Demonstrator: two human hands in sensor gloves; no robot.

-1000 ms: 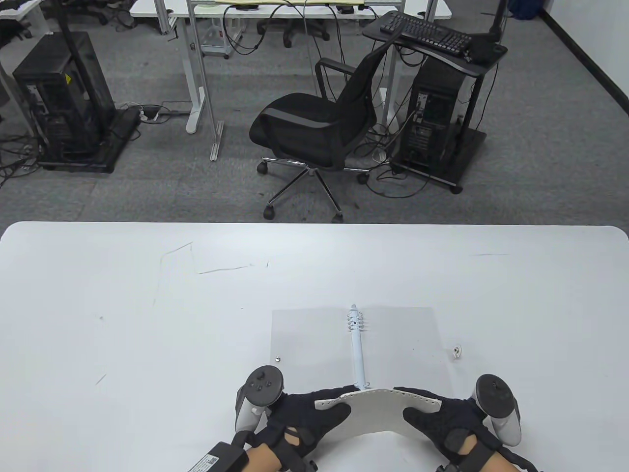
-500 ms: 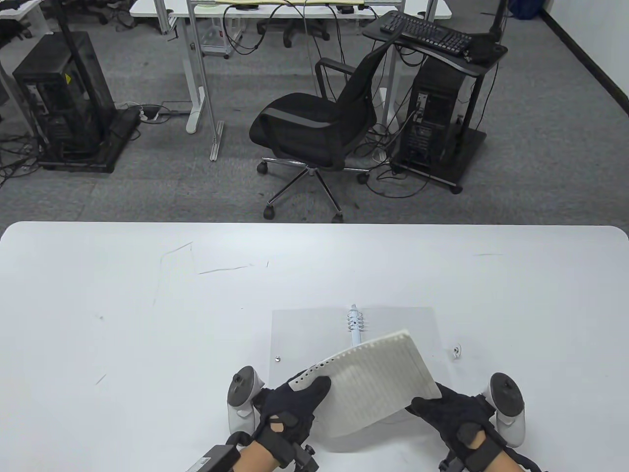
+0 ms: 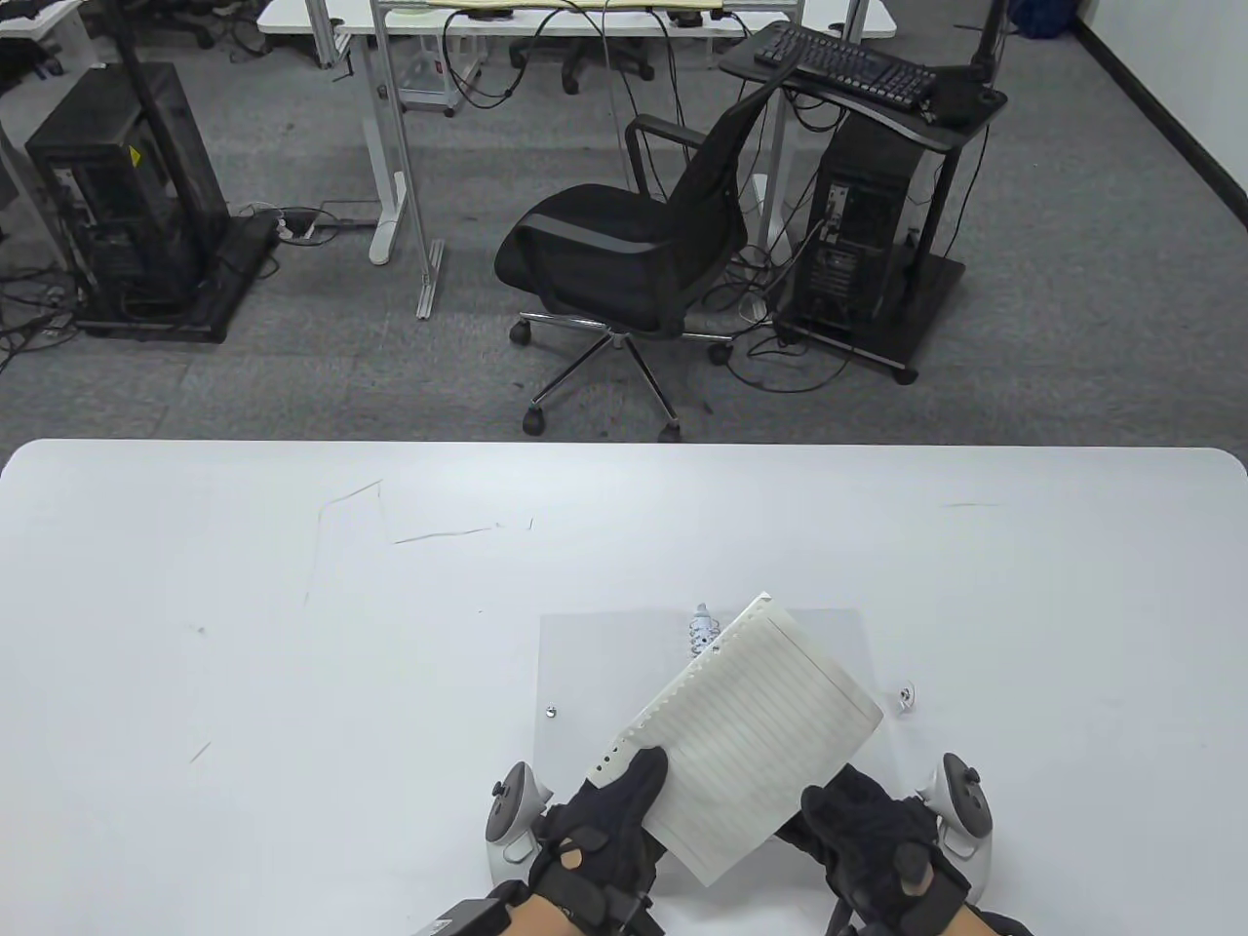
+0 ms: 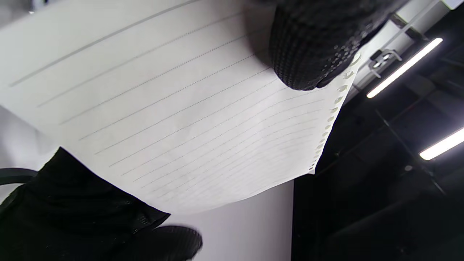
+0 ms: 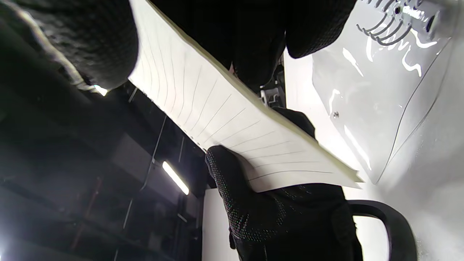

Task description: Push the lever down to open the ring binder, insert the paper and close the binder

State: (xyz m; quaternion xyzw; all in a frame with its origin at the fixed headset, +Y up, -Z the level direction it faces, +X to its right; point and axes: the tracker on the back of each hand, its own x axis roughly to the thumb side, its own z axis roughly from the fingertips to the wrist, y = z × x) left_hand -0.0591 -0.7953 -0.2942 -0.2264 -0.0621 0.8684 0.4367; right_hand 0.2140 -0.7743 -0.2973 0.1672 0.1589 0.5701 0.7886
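Paper stack [image 3: 751, 717] in two hands' grip

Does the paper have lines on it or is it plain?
The paper is white with thin ruled lines, clearest in the left wrist view.

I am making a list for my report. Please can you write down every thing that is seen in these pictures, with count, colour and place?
lined paper stack: one, white, punched holes on its left edge, held tilted above the binder
ring binder: one, clear covers, lying open flat on the table, white spine with metal rings
table: one, white, near half of the table view
small metal piece: one, silver, on the table right of the binder
office chair: one, black, beyond the table
computer towers: two, black, on the floor left and right
keyboard: one, black, on the right stand
left hand: black glove, pinches the paper's near left corner
right hand: black glove, holds the paper's near right edge
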